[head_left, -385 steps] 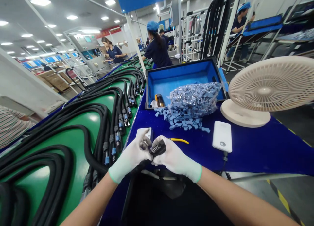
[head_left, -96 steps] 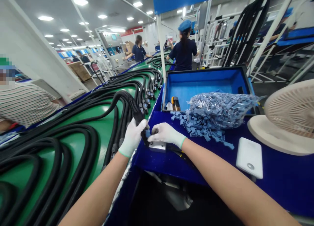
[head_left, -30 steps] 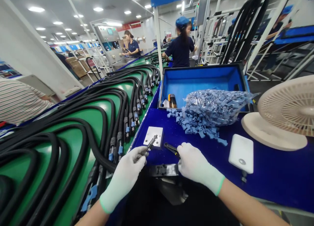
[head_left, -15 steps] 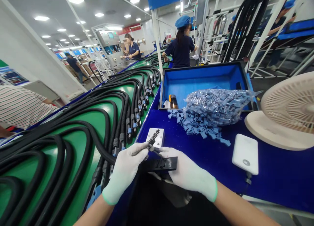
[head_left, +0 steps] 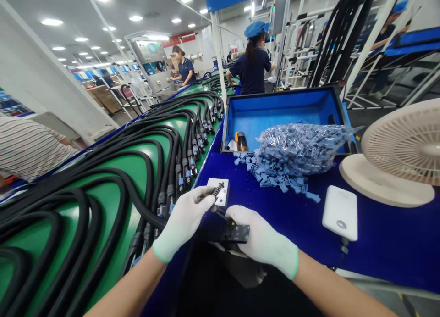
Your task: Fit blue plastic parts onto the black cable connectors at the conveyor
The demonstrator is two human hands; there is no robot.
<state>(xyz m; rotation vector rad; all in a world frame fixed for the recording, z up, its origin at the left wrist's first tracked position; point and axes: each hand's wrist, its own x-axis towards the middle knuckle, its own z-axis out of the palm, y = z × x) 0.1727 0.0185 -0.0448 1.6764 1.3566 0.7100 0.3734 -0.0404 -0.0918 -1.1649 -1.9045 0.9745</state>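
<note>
My left hand point(head_left: 189, 219), in a white glove with a green cuff, is closed with thumb and forefinger pinched at a small black ribbed part point(head_left: 219, 190). That part lies over a white block point(head_left: 224, 198) with holes, on the blue table. My right hand point(head_left: 259, 238), gloved the same way, is curled round a dark narrow piece with a yellow spot point(head_left: 233, 223), partly hidden by the fingers. Under it, a flat black plate point(head_left: 237, 233) sticks out beside the right palm. Where the narrow piece ends toward the left hand is unclear.
Thick black hoses point(head_left: 118, 172) with connector ends cover the green belt point(head_left: 142, 163) on my left. Loose blue clips point(head_left: 282, 179) and a plastic bag of them point(head_left: 302, 147) lie by a blue crate point(head_left: 282, 110). A white power bank point(head_left: 341, 211) and fan point(head_left: 412, 142) stand right. Co-workers are nearby.
My left hand has moved slightly up and right, its fingertips now closer to the white block. The yellow spot by my right fingers has come into view.
</note>
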